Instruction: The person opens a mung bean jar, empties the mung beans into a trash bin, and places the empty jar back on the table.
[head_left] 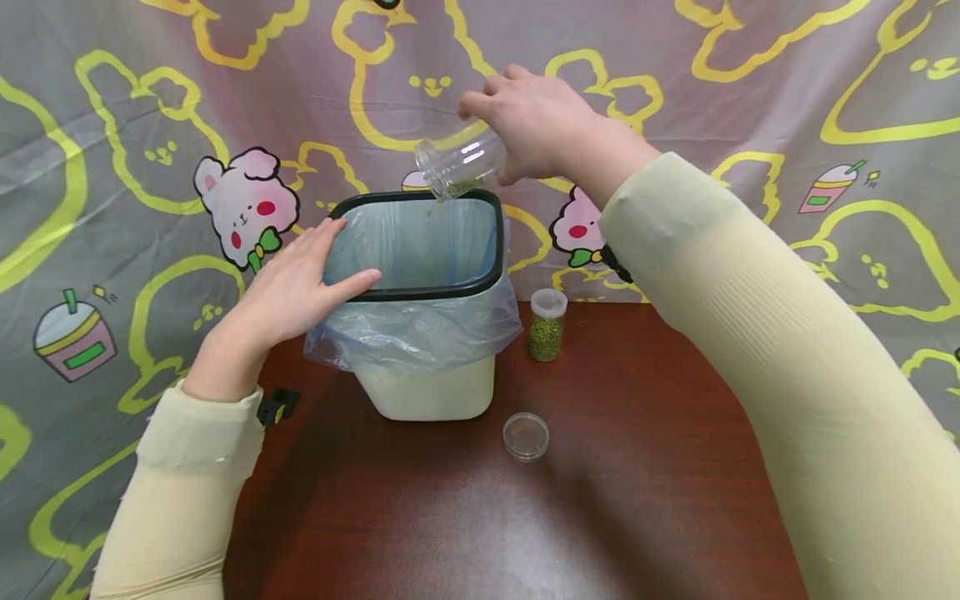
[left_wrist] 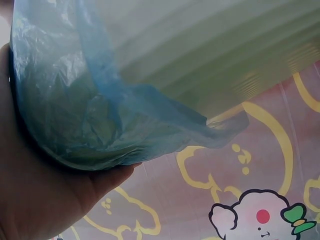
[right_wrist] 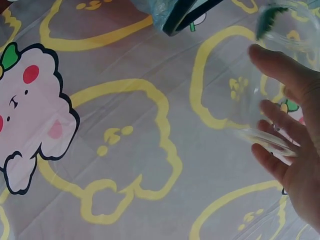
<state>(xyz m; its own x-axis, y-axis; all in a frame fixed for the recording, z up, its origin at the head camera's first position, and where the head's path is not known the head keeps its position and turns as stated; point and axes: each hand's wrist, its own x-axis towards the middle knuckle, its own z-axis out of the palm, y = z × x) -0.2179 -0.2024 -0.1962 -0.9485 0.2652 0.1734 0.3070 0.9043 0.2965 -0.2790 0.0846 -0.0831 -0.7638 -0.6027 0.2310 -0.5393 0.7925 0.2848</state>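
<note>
My right hand grips a clear plastic jar around its base end. The jar is tipped on its side, mouth toward the left, just above the back rim of a trash can. A few green beans lie along the jar's lower wall near the mouth; the right wrist view shows them as a dark green patch. My left hand rests on the can's black rim at the left, thumb and fingers extended. A bluish plastic bag lines the can and hangs over its outside.
A second clear jar, lidded and partly filled with green beans, stands right of the can. A loose clear lid lies on the brown table in front. A cartoon-print cloth hangs behind.
</note>
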